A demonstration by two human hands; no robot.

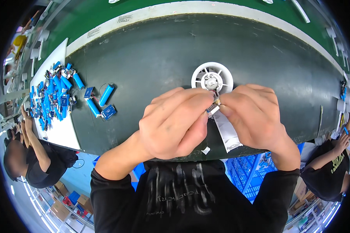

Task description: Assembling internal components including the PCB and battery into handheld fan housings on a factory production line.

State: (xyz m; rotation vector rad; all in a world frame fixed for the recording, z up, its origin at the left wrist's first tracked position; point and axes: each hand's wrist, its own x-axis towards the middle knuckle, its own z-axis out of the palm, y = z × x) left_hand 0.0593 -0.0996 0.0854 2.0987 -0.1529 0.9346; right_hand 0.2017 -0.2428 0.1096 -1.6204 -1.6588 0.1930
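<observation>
A white handheld fan body (pixel 198 70) lies on the dark green table in front of me, its round ring at the far end. A metal motor (pixel 211 80) shows in the middle of the ring, and the trough-like handle (pixel 227 133) points toward me. Above the handle, my left hand (pixel 174 122) and my right hand (pixel 256 116) meet, fingertips pinched together. Between them is a small circuit board (pixel 213 110) with a white block on it, mostly covered by the fingers. Thin wires run from the motor to the fingertips.
On a white board (pixel 68 134) at the left lies a heap of blue cylindrical batteries (pixel 54 91) with circuit boards. Several more lie nearer, including a battery (pixel 106 95). A white scrap (pixel 206 150) sits at the near edge. Co-workers sit left and right; blue crates (pixel 243 171) stand below.
</observation>
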